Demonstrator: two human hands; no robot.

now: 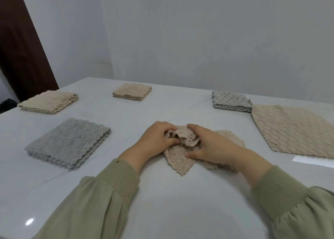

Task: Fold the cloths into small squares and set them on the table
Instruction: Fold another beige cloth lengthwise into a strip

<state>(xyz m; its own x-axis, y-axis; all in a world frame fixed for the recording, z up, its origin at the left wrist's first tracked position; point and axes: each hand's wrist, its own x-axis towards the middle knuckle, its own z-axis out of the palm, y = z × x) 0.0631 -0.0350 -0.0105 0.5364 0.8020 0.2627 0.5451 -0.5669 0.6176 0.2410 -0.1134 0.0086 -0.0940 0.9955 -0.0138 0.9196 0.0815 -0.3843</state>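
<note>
Head cam: a crumpled beige textured cloth (180,160) sits mid-way across the white table (171,202). The left hand (157,139) and right hand (211,146) both grip its scrunched-up top, fingers curled in. A folded grey cloth square (68,144) lies off to the left, and a flat beige cloth (292,130) is spread out on the right.

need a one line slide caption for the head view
Left hand and right hand hold a crumpled beige cloth on the white table, four folded cloths around.
</note>
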